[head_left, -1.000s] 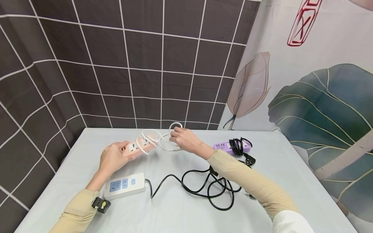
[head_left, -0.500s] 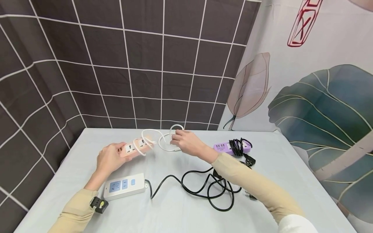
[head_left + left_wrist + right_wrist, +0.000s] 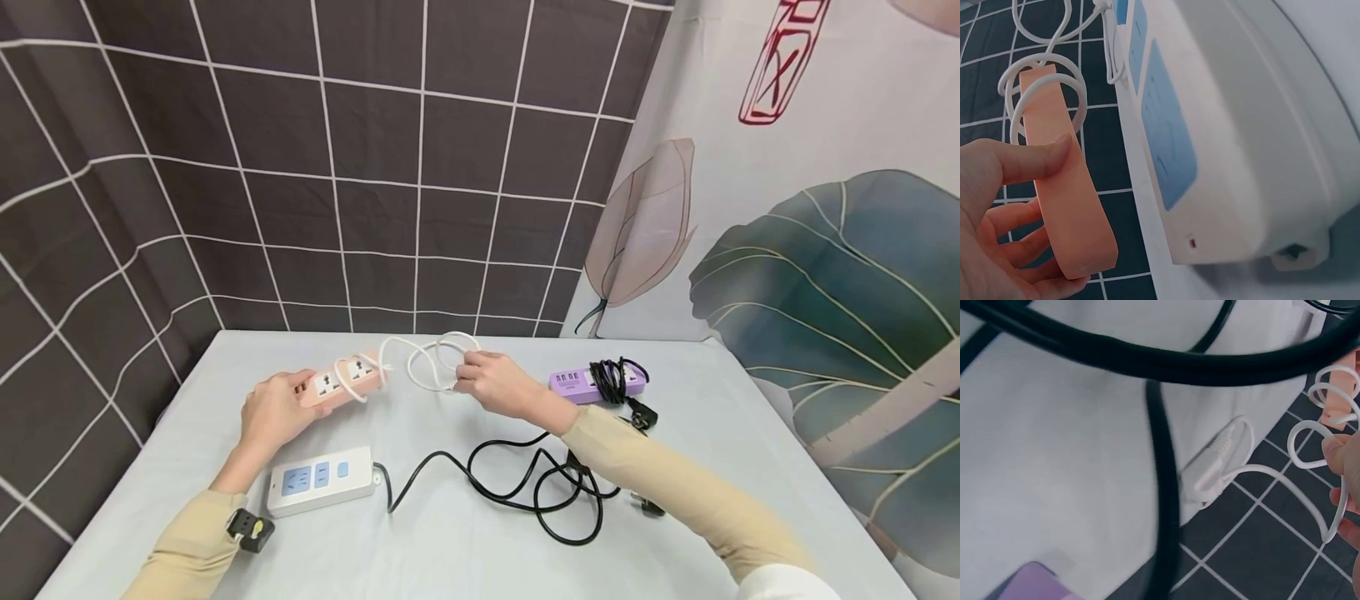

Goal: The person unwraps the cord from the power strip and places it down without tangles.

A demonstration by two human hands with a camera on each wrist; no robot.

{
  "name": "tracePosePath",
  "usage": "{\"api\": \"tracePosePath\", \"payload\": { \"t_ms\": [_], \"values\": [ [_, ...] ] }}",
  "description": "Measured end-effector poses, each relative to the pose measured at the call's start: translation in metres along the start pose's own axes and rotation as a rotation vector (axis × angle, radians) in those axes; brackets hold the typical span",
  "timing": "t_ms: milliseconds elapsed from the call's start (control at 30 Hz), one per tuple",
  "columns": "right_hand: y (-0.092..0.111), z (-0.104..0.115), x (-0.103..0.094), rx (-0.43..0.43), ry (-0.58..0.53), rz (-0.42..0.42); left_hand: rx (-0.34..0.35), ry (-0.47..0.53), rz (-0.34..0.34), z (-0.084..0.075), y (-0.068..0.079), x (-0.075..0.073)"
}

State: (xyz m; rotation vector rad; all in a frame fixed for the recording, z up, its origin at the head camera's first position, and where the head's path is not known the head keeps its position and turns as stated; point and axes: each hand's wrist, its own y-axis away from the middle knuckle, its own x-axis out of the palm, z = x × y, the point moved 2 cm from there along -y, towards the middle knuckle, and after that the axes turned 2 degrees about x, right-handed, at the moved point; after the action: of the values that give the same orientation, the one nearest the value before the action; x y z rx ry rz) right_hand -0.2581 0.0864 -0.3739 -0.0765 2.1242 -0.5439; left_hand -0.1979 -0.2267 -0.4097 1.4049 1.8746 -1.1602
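Observation:
My left hand (image 3: pixel 272 410) grips one end of a pink power strip (image 3: pixel 327 385); in the left wrist view the thumb lies across its plain side and the fingers wrap beneath. Loose turns of its white cord (image 3: pixel 1071 81) go round the strip's other end. To the right, my right hand (image 3: pixel 498 383) pinches that cord between thumb and fingers, as the right wrist view also shows. Loops of cord hang between the two hands. A white plug (image 3: pixel 1207 472) on the cord lies near the table's far edge in the right wrist view.
A white power strip (image 3: pixel 322 493) with blue sockets lies below the left hand. Its black cord (image 3: pixel 442 452) runs in loops under the right forearm. A purple power strip (image 3: pixel 573 383) wrapped in black cord lies at the right, beside a black plug (image 3: pixel 642 414).
My left hand has drawn the pink power strip slightly to the left. The right hand has moved a little right and down with the cord, and the cord turns on the strip have shifted.

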Motion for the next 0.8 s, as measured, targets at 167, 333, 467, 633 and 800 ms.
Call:
{"api": "tracePosePath", "payload": {
  "t_ms": [167, 333, 467, 633, 800],
  "values": [
    [0.009, -0.003, 0.006, 0.007, -0.027, 0.029, 0.006, 0.011, -0.025, -0.001, -0.001, 0.001],
    [0.016, -0.009, 0.009, 0.025, -0.057, 0.054, 0.003, 0.025, -0.061, -0.003, -0.001, -0.001],
    [0.024, -0.015, 0.013, 0.067, -0.096, 0.118, 0.000, 0.031, -0.058, -0.003, -0.001, -0.002],
    [0.035, -0.022, 0.019, 0.118, -0.138, 0.222, 0.004, 0.028, -0.046, -0.005, -0.001, -0.004],
    [0.043, -0.026, 0.022, 0.154, -0.188, 0.276, 0.013, 0.031, -0.051, -0.008, -0.002, -0.004]
  ]
}}
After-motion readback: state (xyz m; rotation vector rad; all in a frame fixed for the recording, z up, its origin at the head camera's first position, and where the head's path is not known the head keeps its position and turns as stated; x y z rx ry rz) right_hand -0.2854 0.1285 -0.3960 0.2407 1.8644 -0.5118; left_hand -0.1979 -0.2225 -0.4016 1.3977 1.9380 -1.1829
